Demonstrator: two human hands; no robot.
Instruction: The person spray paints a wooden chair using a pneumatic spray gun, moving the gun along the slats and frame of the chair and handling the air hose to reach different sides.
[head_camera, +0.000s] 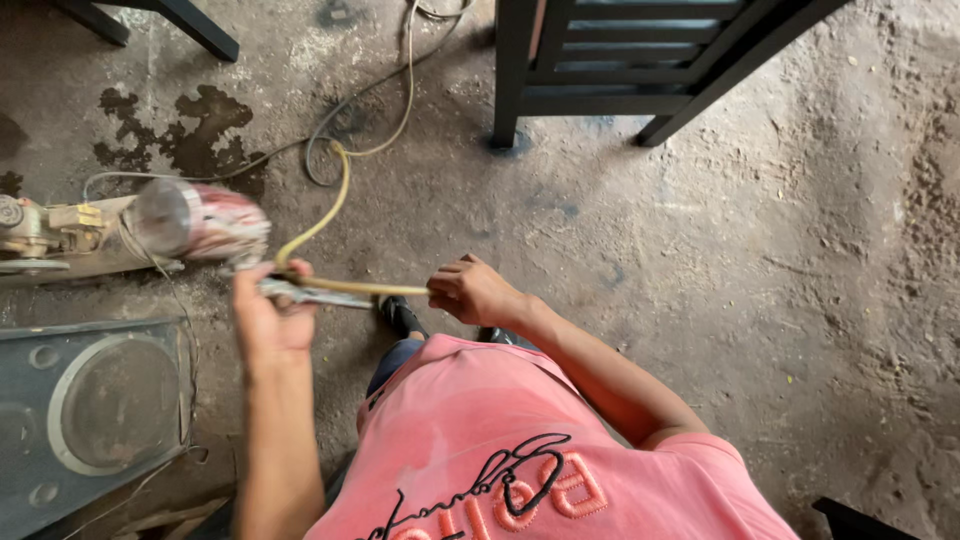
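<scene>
Head view: the left hand (272, 318) is clamped around a grey metal tool (305, 293) together with the near end of a yellow hose (330, 205), while the right hand (472, 292) pinches the same hose where it runs taut between the two hands above the dirt floor (760, 260). The hose looks light and limp, likely to sag or kink unless held near its end, whereas the tool seems stiff and heavier. Motion blur smears the red-and-silver machine (195, 222) beside the left hand, so what it is stays unclear; the tool's head is hidden by fingers, and the frame cuts off the speaker box (95, 410) and dark chair (620, 70).
</scene>
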